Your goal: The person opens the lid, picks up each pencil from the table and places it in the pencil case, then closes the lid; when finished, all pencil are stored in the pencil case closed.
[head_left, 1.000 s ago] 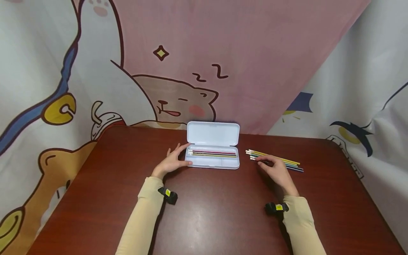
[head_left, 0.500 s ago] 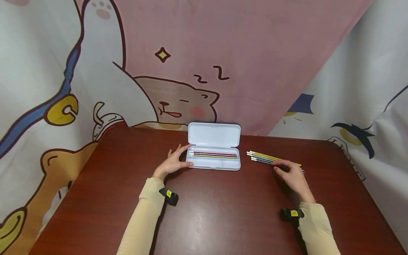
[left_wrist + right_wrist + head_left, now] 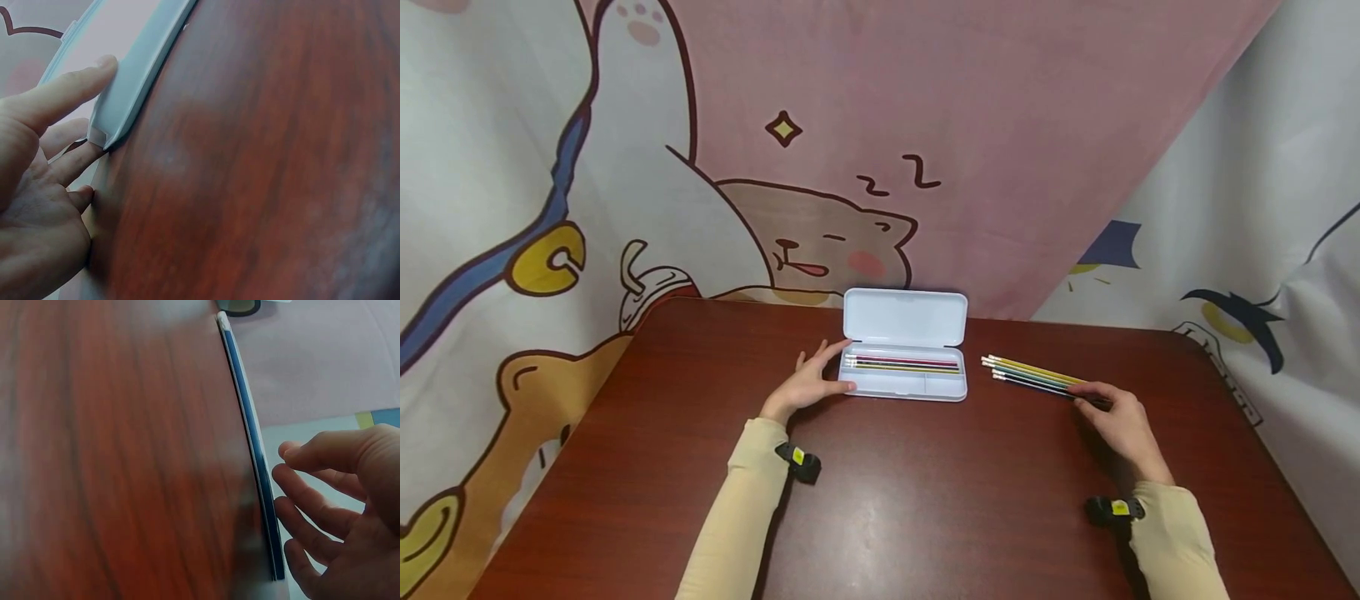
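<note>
My left hand rests against the left end of an open white pencil case, thumb at the front corner and index finger by the hinge. In the left wrist view the thumb lies over the case wall. Inside the case's rear compartment, red, dark and yellow pencils lie side by side. To the right, my right hand is over the far ends of several loose pencils, yellow, green and blue. Its fingers are loosely bent beside a blue pencil, gripping nothing.
The dark brown wooden table lies under everything. Behind it hangs a printed cloth with cartoon animals, just past the case's raised lid. Each wrist carries a small black camera.
My right hand has slid rightward along the loose pencils, from their eraser ends to their far ends, uncovering more of them. The left hand and the case have stayed in place.
</note>
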`<state>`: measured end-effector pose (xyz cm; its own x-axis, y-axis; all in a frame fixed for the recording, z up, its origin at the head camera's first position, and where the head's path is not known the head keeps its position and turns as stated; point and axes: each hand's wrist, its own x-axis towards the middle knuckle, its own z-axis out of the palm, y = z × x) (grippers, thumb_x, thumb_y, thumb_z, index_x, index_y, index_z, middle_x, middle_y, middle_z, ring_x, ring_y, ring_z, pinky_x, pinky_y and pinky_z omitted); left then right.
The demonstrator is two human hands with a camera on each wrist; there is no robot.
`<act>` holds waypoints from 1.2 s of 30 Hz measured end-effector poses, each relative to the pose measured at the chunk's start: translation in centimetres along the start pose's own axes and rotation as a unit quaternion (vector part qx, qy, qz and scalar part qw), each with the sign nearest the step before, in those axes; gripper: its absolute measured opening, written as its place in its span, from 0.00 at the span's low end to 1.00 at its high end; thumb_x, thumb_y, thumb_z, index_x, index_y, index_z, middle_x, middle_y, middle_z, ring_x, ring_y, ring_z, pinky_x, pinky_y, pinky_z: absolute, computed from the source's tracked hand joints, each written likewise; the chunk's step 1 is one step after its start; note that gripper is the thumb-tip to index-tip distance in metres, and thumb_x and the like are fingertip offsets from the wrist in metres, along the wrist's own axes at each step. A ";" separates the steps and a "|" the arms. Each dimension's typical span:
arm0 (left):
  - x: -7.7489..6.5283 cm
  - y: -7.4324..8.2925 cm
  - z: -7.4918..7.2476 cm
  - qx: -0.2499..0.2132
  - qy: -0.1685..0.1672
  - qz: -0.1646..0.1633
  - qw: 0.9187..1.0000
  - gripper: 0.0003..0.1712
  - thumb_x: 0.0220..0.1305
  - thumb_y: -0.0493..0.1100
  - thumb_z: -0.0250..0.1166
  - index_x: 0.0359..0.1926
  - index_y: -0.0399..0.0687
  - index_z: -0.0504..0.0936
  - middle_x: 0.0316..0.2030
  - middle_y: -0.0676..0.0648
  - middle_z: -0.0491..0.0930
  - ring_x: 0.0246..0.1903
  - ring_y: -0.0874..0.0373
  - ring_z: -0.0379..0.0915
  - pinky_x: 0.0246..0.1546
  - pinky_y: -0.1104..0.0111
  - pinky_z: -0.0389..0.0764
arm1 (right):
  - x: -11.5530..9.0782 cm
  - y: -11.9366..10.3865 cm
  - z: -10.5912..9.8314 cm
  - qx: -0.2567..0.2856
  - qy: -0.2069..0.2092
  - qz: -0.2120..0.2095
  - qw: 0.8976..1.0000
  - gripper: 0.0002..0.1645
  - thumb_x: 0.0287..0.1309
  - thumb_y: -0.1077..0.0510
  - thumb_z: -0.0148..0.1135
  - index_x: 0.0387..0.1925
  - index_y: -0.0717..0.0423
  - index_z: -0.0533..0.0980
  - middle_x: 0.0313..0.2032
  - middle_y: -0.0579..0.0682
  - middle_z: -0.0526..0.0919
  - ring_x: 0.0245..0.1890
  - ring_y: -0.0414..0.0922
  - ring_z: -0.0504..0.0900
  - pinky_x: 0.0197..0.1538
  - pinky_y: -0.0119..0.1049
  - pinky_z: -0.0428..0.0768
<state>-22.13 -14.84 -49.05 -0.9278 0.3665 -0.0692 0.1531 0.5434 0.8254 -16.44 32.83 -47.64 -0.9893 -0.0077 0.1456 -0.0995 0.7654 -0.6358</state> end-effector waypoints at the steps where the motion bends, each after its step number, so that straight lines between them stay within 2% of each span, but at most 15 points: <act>1: 0.0 0.0 0.0 -0.001 -0.001 0.000 1.000 0.47 0.57 0.46 0.70 0.73 0.46 0.57 0.71 0.40 0.57 0.73 0.45 0.32 0.66 0.48 0.23 | -0.1 0.2 -0.2 -0.001 0.000 0.003 1.000 0.12 0.62 0.65 0.61 0.47 0.64 0.81 0.45 0.65 0.81 0.42 0.51 0.76 0.38 0.29 0.70; 5: 0.0 0.0 0.0 -0.001 -0.001 -0.003 1.000 0.47 0.57 0.46 0.70 0.73 0.47 0.57 0.71 0.41 0.56 0.73 0.45 0.32 0.66 0.48 0.23 | -0.2 0.8 -0.7 -0.008 -0.002 0.005 1.000 0.12 0.62 0.65 0.60 0.46 0.65 0.80 0.45 0.66 0.80 0.42 0.53 0.75 0.39 0.31 0.69; 15: 0.0 0.1 -0.1 -0.003 0.002 0.002 1.000 0.46 0.57 0.46 0.71 0.73 0.47 0.58 0.71 0.40 0.57 0.73 0.45 0.33 0.66 0.48 0.23 | -0.4 1.9 -1.3 -0.014 -0.028 0.006 0.999 0.11 0.61 0.68 0.60 0.45 0.67 0.79 0.48 0.70 0.78 0.47 0.62 0.74 0.45 0.55 0.69; 20: 0.2 -0.1 0.0 -0.001 0.003 0.004 1.000 0.46 0.57 0.46 0.71 0.73 0.47 0.59 0.71 0.41 0.58 0.73 0.46 0.33 0.66 0.49 0.23 | -0.3 2.0 -1.2 -0.020 -0.048 0.018 0.998 0.11 0.60 0.66 0.62 0.45 0.66 0.80 0.46 0.68 0.79 0.42 0.57 0.74 0.41 0.50 0.70; 26: 0.1 -0.1 0.1 -0.004 0.004 0.004 1.000 0.46 0.57 0.46 0.71 0.73 0.46 0.59 0.70 0.40 0.59 0.73 0.44 0.34 0.66 0.47 0.24 | -0.2 1.9 -1.0 -0.042 -0.045 -0.005 0.998 0.09 0.57 0.69 0.63 0.40 0.65 0.81 0.38 0.61 0.82 0.33 0.48 0.75 0.34 0.39 0.71; 36: 0.1 -0.1 0.1 -0.005 0.005 0.001 1.000 0.46 0.57 0.45 0.71 0.73 0.47 0.59 0.70 0.41 0.59 0.73 0.46 0.33 0.66 0.48 0.23 | -0.2 1.5 -0.6 -0.043 -0.047 -0.024 0.998 0.06 0.59 0.69 0.62 0.38 0.63 0.81 0.36 0.58 0.82 0.32 0.47 0.75 0.34 0.40 0.71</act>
<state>-22.25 -14.77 -49.24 -0.9309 0.3599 -0.0629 0.1510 0.5359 0.8307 -16.29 34.32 -48.17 -0.9895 -0.1038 0.1004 -0.1425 0.8151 -0.5616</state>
